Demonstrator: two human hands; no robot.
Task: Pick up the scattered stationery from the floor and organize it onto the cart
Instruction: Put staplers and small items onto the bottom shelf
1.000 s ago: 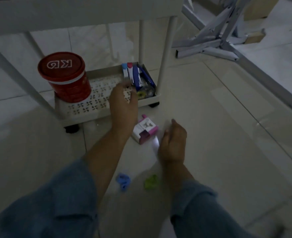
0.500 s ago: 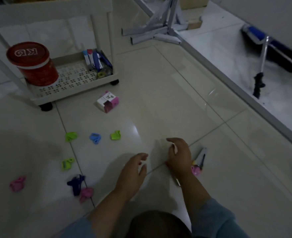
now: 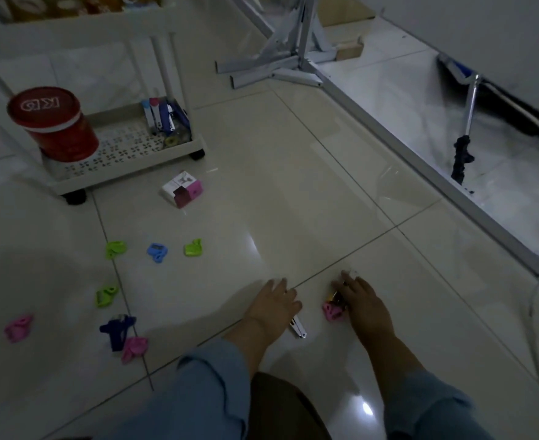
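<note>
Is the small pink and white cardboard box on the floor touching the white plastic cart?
Apart. The head view shows bare floor between the small pink and white cardboard box and the white plastic cart.

Pink-white box point(image 3: 183, 189) on floor point(image 3: 293, 185) near white cart point(image 3: 128, 168), coloured clips point(image 3: 157, 251) scattered nearby

Pink-ended item point(image 3: 333, 311): mostly covered by the right hand point(image 3: 362, 300); its kind and the grasp cannot be told. Silvery metal piece point(image 3: 299, 330): one end shows, the rest lies beneath the left hand point(image 3: 274, 304). Cart point(image 3: 128, 173): upper tier cropped by the top edge; upright pieces point(image 3: 163, 119) in the lower-tray corner too dim and small to identify.
</note>
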